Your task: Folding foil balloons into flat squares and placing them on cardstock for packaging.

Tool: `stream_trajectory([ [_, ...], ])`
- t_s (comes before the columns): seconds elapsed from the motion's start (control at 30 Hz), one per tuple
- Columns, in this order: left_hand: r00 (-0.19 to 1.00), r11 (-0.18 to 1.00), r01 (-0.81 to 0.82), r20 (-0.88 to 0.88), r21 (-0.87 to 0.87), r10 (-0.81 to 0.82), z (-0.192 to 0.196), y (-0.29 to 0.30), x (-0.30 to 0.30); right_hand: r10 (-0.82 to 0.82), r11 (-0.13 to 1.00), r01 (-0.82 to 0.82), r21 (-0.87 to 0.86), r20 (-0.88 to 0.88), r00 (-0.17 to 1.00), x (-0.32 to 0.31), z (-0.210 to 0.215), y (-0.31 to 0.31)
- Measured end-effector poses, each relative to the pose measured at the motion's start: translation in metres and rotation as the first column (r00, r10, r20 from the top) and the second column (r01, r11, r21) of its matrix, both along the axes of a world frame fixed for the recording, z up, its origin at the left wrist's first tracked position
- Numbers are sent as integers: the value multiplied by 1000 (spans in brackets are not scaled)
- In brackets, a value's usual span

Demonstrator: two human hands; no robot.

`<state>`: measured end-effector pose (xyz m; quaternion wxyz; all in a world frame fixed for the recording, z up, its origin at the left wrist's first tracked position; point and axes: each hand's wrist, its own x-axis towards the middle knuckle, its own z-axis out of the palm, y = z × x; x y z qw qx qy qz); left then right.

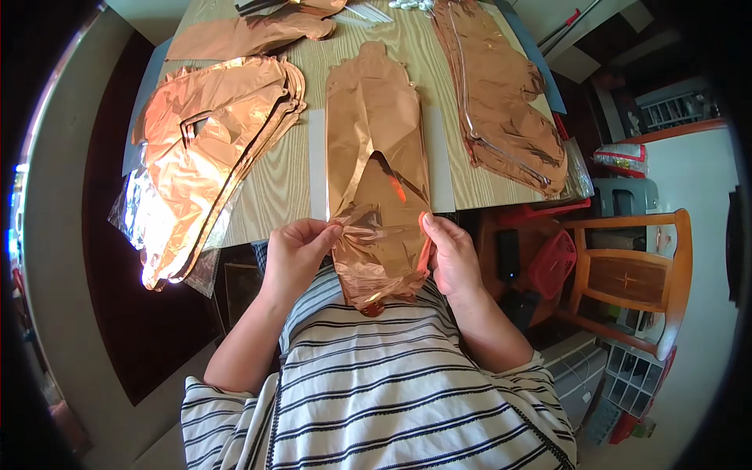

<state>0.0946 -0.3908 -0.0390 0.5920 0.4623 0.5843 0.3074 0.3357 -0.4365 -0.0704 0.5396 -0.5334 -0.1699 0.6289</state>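
Observation:
A flat, uninflated copper-coloured foil balloon [374,117] lies lengthwise on the table in front of me. Its near end is crumpled and hangs over the table edge toward my striped shirt. My left hand [298,254] pinches its left edge between thumb and fingers. On the opposite edge, my right hand [453,254] grips the foil the same way, thumb on top. A dark, pointed fold shows in the balloon's middle. To the left lies a shiny stack of foil balloons [207,141], and to the right sits another flat stack [501,110].
More copper foil [251,35] lies at the far left, near thin white sticks [366,13] and small white pieces [411,4]. The wooden-patterned table [270,196] ends just before my body. A wooden chair [627,278] and a pink basket [553,265] stand at right.

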Motion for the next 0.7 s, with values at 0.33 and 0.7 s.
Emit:
stream_trajectory([
  [0.33,1000,999,-14,-11,36,15,1,-1,0,-107,985,97,143,60,992,-9,7,1],
  [0.7,998,999,11,-70,38,-8,5,-1,3,-97,995,98,31,-26,995,-7,-5,1],
])
